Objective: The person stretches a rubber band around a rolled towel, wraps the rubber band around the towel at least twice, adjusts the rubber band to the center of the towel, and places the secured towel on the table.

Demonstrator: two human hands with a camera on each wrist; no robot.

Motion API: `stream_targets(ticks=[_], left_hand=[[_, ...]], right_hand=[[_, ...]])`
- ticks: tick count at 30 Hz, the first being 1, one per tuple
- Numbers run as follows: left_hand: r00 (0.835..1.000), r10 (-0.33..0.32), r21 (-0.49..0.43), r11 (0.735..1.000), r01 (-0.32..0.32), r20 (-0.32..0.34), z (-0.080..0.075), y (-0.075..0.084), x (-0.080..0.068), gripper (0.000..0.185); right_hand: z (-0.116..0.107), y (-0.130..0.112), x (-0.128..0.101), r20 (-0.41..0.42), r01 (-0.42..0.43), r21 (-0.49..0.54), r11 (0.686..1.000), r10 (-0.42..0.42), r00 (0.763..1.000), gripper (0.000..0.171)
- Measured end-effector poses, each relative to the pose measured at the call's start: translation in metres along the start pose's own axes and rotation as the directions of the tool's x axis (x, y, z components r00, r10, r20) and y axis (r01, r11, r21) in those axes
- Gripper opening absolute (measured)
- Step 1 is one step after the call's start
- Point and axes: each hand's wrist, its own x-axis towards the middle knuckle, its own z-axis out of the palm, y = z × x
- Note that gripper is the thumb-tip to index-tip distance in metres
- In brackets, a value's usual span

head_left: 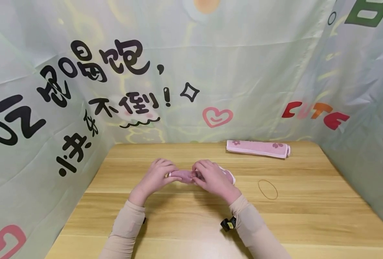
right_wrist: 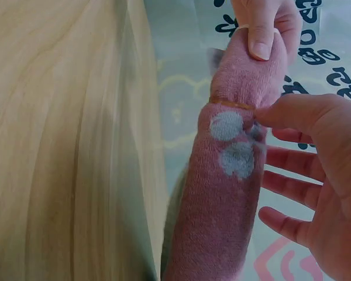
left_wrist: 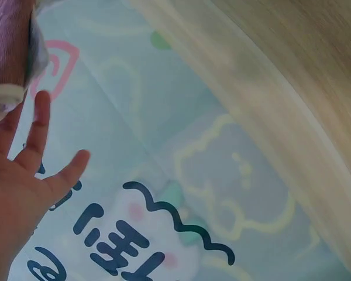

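Observation:
A rolled pink towel (head_left: 185, 176) is held between both hands just above the table. My left hand (head_left: 156, 174) grips its left end, with the thumb lying along the near side. Pale spots and an orange rubber band (right_wrist: 231, 104) round the roll show in the right wrist view. The thumb of my right hand (head_left: 212, 178) touches the towel at the band, and its other fingers reach behind the roll. In the left wrist view, several fingers of the left hand (left_wrist: 23, 193) spread out below the towel's white-edged end (left_wrist: 4, 96).
Another pink rolled towel (head_left: 257, 149) lies at the back of the wooden table (head_left: 185, 230). A loose rubber band (head_left: 259, 186) lies to the right of my right hand. Printed cloth (head_left: 259, 72) hangs behind the table and along both sides.

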Motion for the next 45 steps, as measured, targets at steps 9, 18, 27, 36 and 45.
stream_targets(ticks=[9, 18, 27, 36, 45], left_hand=[[0.966, 0.174, 0.095, 0.983, -0.158, -0.19, 0.001, -0.002, 0.001, 0.027], [0.942, 0.224, 0.112, 0.973, -0.202, -0.248, 0.0, 0.0, 0.001, 0.023], [0.966, 0.146, 0.09, 0.987, -0.13, -0.214, 0.0, 0.005, 0.001, 0.033], [0.994, -0.087, 0.065, 0.994, 0.092, -0.066, -0.002, 0.014, 0.003, 0.048], [0.995, -0.105, 0.11, 0.989, 0.104, 0.001, 0.004, 0.012, 0.002, 0.038]], right_hand=[[-0.004, -0.001, 0.0, 0.054, -0.062, 0.12, 0.991, 0.056, 0.997, 0.027], [-0.006, -0.001, 0.0, 0.163, -0.147, 0.188, 0.971, 0.117, 0.98, 0.047], [-0.005, -0.002, 0.001, 0.102, -0.168, 0.121, 0.978, 0.156, 0.982, 0.031], [0.0, -0.003, 0.001, -0.048, -0.057, -0.02, 0.998, 0.056, 0.997, 0.029], [0.003, -0.004, 0.0, -0.069, -0.031, -0.064, 0.997, 0.026, 0.997, 0.032]])
